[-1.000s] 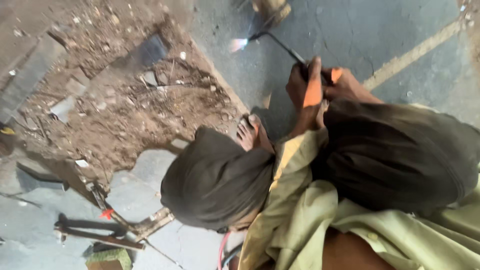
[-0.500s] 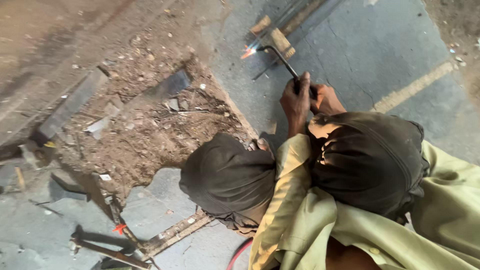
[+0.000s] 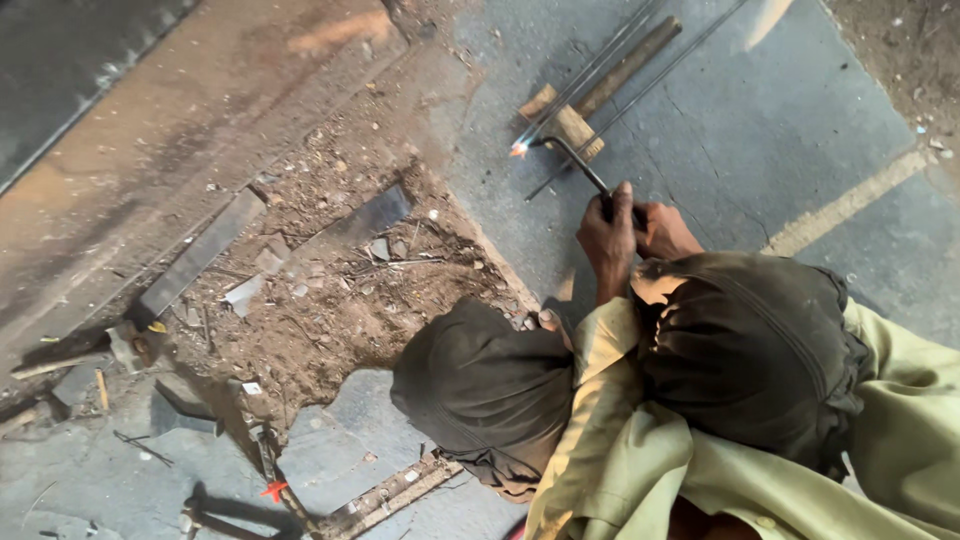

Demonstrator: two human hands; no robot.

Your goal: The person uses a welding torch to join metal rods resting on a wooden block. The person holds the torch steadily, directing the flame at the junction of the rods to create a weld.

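Black torch (image 3: 575, 160), orange flame (image 3: 518, 150), grey rods (image 3: 640, 95), olive-yellow sleeve (image 3: 600, 400).

- the wooden block (image 3: 568, 126) lies under thin steel rods (image 3: 640, 95), barring passage up and right of it.
- below the block, bare concrete slab (image 3: 740, 170) lies open.
- left of the block, a rubble patch (image 3: 330, 300) with flat metal bars (image 3: 200, 252) clutters the ground.

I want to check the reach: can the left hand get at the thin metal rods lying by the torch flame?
Probably yes: the left hand grips the torch just short of the rods, and only bare floor lies between.
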